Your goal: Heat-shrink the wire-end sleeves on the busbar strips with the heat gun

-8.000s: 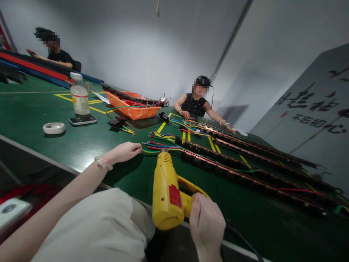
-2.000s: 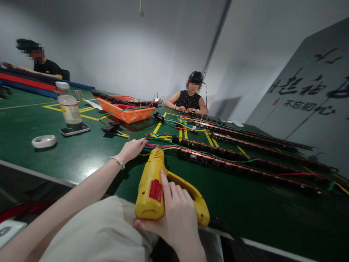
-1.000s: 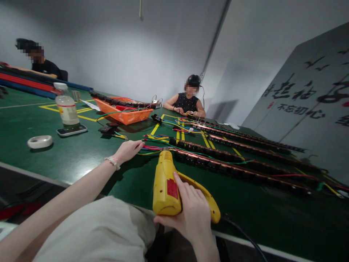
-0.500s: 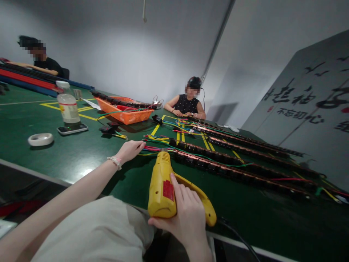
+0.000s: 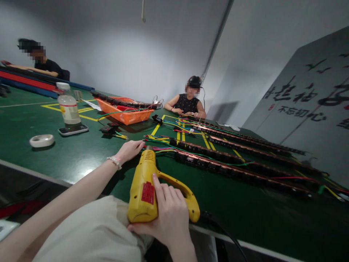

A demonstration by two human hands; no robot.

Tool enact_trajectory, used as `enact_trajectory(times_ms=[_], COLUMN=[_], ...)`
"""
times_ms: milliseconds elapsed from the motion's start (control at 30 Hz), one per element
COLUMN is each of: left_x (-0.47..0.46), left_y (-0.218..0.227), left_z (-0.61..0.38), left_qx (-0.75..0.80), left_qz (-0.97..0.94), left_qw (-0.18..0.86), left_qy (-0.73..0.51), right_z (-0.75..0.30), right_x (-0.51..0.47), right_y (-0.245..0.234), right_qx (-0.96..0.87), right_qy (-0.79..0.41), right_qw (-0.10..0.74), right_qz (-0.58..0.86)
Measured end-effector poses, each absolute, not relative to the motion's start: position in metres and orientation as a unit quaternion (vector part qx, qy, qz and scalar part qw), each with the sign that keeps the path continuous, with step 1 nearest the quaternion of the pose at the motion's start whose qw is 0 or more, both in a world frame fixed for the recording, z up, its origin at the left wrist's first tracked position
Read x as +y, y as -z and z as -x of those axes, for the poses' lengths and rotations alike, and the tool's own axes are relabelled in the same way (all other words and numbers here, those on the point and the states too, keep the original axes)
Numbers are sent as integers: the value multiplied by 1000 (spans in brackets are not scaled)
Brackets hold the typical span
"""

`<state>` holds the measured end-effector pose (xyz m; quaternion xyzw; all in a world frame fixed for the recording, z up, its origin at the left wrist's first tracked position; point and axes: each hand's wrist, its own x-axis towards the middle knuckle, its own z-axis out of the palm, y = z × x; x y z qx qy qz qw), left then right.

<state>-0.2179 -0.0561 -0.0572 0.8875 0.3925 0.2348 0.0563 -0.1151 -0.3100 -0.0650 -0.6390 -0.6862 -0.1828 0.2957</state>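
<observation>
The yellow heat gun (image 5: 143,189) is clasped in the right hand (image 5: 170,211) over the near side of the green table (image 5: 240,207), its nozzle (image 5: 148,148) just beside the coloured wires (image 5: 163,149), whose ends appear pinched in the left hand (image 5: 131,150). For even heating, the wires are best held straight and steady, with the nozzle passed evenly along them and angled away from the pinching fingers.

Bottle (image 5: 69,109) and lettered panel (image 5: 302,85)
At frame left, the bottle stands just beside a flat device (image 5: 73,130), near a white oval object (image 5: 41,141); the panel is at upper right
</observation>
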Motion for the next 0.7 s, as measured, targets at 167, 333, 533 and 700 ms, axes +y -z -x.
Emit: enact_trajectory(times_ms=[167, 333, 533, 700], left_x=[-57, -54, -49, -44], left_y=[56, 58, 63, 65], left_z=[219, 220, 221, 223], left_qx=[390, 380, 352, 326], left_qz=[-891, -895, -903, -908], left_qw=[46, 34, 38, 50], left_qy=[-229, -231, -242, -257], right_z=[115, 110, 89, 73], right_x=[-311, -310, -316, -324], right_y=[64, 68, 70, 68], right_qx=[-679, -674, -669, -647], right_qy=[186, 178, 192, 215], right_qw=[313, 328, 314, 294], right_qz=[638, 637, 646, 670])
